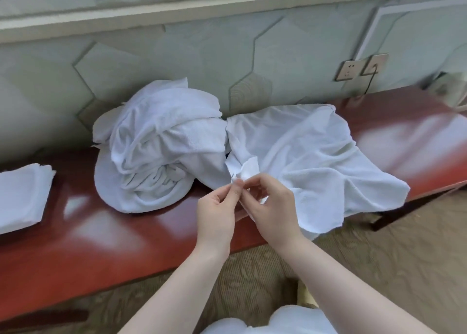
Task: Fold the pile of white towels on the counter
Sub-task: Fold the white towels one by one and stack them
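Both hands meet over the front edge of the long glossy reddish-brown wooden table (pixel 106 235), pinching one corner of a spread-out white terry towel (pixel 303 156). Left hand (pixel 217 212): thumb and forefinger pinch the corner's edge, other fingers loosely curled. Right hand (pixel 271 207): fingers curled, pinching the same corner from the other side, fabric bunched under the palm. The two hands are almost touching. The raised corner sticks up just above the fingertips. The rest of that towel lies rumpled across the table's middle-right, its near edge drooping off the front. Just left of it, touching it, sits a crumpled heap of white towels (pixel 156 146), against the pale green hexagon-patterned wall (pixel 177 50). Far left, well apart from the heap, a flat stack of folded white towels (pixel 22 197) lies on the table. Two wall sockets (pixel 361 67) at upper right, a dark cable hanging from one. Patterned beige carpet (pixel 379 252) below.
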### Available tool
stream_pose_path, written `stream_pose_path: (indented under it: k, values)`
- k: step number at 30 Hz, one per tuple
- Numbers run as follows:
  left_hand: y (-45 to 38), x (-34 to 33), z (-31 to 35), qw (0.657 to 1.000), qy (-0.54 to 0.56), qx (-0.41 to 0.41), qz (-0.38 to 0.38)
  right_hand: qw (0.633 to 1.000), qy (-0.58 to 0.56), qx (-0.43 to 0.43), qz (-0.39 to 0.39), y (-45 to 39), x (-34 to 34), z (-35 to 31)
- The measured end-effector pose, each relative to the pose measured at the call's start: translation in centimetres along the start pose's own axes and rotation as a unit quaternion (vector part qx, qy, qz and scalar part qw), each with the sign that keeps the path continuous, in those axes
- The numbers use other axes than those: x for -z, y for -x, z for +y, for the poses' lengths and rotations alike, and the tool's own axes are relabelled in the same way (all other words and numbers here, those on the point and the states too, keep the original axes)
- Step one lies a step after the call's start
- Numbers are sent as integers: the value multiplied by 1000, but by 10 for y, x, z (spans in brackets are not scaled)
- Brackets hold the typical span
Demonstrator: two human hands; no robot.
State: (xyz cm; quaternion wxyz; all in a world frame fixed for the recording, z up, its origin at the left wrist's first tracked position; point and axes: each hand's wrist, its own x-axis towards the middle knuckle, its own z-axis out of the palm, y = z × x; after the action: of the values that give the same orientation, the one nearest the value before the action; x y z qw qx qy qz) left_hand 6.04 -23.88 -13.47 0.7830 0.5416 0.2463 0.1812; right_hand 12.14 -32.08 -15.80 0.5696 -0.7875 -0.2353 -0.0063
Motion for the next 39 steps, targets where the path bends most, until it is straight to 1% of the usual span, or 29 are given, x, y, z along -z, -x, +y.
stream_pose_path:
  k: [3,7,9,11,14,17,19,22,24,26,28,31,33,35,37,39]
  values:
    - [-3,4,1,1000,-28,0,13,999,-25,-26,-8,6,0,-2]
    - [-6,2,5,997,-64,-24,37,999,9,-38,-18,15,-3,-1]
    - [-5,0,3,993,-85,-63,50,999,41,-28,-16,16,-4,3]
    - [-3,-2,0,988,-101,-86,80,995,96,10,2,15,0,10]
    - [-7,-3,3,984,-54,-79,149,978,192,79,27,11,10,17]
    - [-20,-2,14,974,3,-70,216,966,243,74,36,7,23,23]
    - [-25,-2,21,969,23,-80,233,967,246,58,35,6,35,29]
    - [-26,-7,17,963,60,-57,256,970,221,96,5,-5,54,29]
    - [-20,-20,5,969,91,-9,229,975,191,111,-38,-16,63,23]
    - [-10,-41,-11,981,91,57,160,977,168,108,-76,-27,69,19]
    - [0,-61,-25,985,83,113,97,975,158,102,-117,-33,72,16]
    - [9,-82,-45,982,75,164,58,974,141,100,-148,-40,78,13]
    - [16,-92,-57,985,43,167,14,975,128,98,-153,-49,82,11]
    - [20,-100,-61,990,31,135,-29,976,110,67,-173,-59,86,9]
    - [19,-107,-57,994,48,97,-27,974,90,39,-205,-66,90,8]
    - [17,-114,-53,992,86,87,-22,970,89,29,-225,-73,94,7]
